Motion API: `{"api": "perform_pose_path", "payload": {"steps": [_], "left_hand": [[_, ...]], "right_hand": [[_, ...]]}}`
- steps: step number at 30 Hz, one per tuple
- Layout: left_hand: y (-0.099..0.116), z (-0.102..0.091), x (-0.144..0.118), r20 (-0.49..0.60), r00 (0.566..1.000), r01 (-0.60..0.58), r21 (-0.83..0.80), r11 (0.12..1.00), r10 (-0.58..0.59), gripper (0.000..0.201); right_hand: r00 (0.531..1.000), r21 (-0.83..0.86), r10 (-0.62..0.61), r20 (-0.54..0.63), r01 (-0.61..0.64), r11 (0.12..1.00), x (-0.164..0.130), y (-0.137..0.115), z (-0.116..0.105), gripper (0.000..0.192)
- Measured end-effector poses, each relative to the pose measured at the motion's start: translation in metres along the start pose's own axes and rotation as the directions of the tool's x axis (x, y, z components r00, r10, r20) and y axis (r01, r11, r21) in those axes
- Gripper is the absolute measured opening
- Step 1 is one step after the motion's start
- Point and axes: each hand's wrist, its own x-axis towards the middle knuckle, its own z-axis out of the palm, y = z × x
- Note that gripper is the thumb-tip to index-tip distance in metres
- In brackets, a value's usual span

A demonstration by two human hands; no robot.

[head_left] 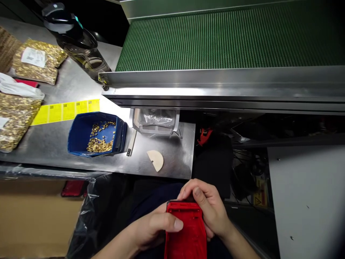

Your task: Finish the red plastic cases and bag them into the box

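A red plastic housing shell, hollow side up, lies between my two hands at the bottom of the view. My left hand grips its left side, the thumb pressed over the rim onto the inner face. Around the top right corner curls my right hand, its thumb by the top edge and its fingers partly hidden behind the shell. The lower end of the shell is cut off by the frame. Nearest on the metal table is a cream half-round piece.
A blue bin of small brass parts stands on the metal table. Left are bags of brass parts, yellow labels and a bottle. A green conveyor belt runs behind. A box holds another red part.
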Motion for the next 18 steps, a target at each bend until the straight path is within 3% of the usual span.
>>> {"api": "perform_pose_path", "payload": {"steps": [3, 8, 13, 18], "left_hand": [[-0.004, 0.0, 0.0, -0.016, 1.0, -0.004, -0.023, 1.0, 0.003, 0.059], [-0.008, 0.002, 0.001, -0.044, 0.999, -0.035, -0.068, 0.997, 0.032, 0.062], [-0.011, 0.003, 0.0, -0.058, 0.998, -0.013, -0.039, 0.999, 0.011, 0.057], [-0.013, 0.003, 0.001, -0.07, 0.997, -0.033, -0.063, 0.997, 0.029, 0.057]], "right_hand": [[1.0, -0.012, -0.022, -0.013, 0.022, 1.0, -0.002, 0.002, 0.0, 0.033], [0.988, -0.072, -0.042, -0.149, 0.031, 0.997, -0.005, 0.01, 0.001, 0.036], [0.998, -0.027, 0.008, -0.062, -0.01, 1.0, -0.007, 0.009, 0.001, 0.039], [0.968, -0.133, -0.058, -0.246, 0.026, 0.991, -0.01, 0.017, 0.0, 0.041]]}}
